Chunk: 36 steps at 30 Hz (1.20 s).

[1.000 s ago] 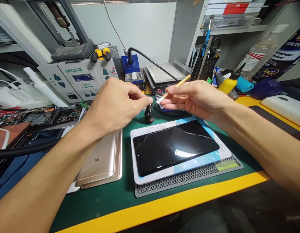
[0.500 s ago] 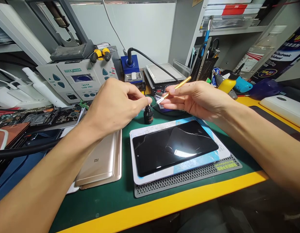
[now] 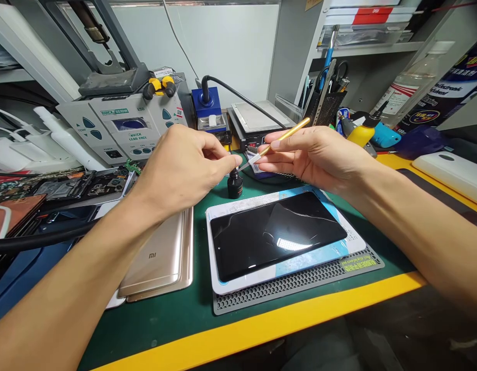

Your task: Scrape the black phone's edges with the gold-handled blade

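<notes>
My right hand [image 3: 316, 154] pinches a thin gold-handled tool [image 3: 290, 133], its silver tip pointing left toward my left hand. My left hand [image 3: 184, 165] is closed in a pinch right at that tip; what its fingertips hold is too small to make out. Both hands hover just above a small black bottle [image 3: 235, 185] standing on the green mat. In front of it a black phone screen [image 3: 277, 234] lies on a white and blue sheet over a grey perforated pad [image 3: 300, 283].
A gold phone back [image 3: 157, 257] lies left of the screen. A grey soldering station [image 3: 122, 129], a blue holder [image 3: 208, 103] and a heating plate [image 3: 257, 116] stand behind. A yellow bottle [image 3: 361, 135] and a pen cup [image 3: 326, 105] sit right. The bench has a yellow front edge [image 3: 261, 330].
The gold tool's back end has risen slightly in my right hand and its tip has closed in on my left fingertips. Little else has moved.
</notes>
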Motion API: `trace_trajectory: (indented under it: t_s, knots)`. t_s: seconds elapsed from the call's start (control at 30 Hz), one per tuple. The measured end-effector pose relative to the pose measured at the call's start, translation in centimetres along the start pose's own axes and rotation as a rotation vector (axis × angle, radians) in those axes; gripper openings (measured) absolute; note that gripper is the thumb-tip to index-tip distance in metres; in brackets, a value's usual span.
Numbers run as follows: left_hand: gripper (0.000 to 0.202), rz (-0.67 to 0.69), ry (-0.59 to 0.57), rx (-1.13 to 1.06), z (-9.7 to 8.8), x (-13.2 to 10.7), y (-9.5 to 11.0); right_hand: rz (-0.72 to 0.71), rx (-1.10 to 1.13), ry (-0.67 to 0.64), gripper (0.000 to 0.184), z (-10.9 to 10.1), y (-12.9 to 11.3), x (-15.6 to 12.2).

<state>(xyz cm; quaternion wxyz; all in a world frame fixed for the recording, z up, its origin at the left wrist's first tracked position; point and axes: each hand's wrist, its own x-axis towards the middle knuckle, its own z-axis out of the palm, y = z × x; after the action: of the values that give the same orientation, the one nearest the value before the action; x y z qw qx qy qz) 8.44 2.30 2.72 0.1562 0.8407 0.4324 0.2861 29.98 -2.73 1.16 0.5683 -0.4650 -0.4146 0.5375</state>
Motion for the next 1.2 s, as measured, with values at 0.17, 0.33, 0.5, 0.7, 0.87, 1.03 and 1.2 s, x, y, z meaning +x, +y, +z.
trace_trajectory:
  t_s: [0.17,0.33,0.5,0.7,0.87,1.03,1.2]
  knots:
    - [0.028,0.007,0.011,-0.006,0.18,0.00,-0.04,-0.084,-0.037,-0.001,0.015,0.22,-0.14,-0.35]
    - [0.027,0.016,0.045,-0.005,0.50,0.05,0.01,-0.100,-0.035,-0.021,0.014,0.18,-0.13,-0.53]
    - [0.026,0.008,0.058,-0.009,0.49,-0.04,0.07,-0.139,-0.068,-0.047,0.012,0.12,-0.08,-0.71]
    - [0.027,0.030,0.039,0.006,0.43,-0.17,0.05,-0.140,-0.074,-0.037,0.013,0.18,-0.17,-0.86]
    - [0.028,0.038,0.042,0.014,0.48,-0.10,0.10,-0.145,-0.071,-0.019,0.014,0.06,-0.12,-0.65]
    - [0.028,0.023,0.037,-0.005,0.39,-0.12,0.35,-0.153,-0.066,-0.040,0.013,-0.01,0.14,-0.54]
    - [0.028,0.027,0.029,0.008,0.33,-0.19,0.35,-0.165,-0.078,-0.036,0.014,-0.02,0.08,-0.70]
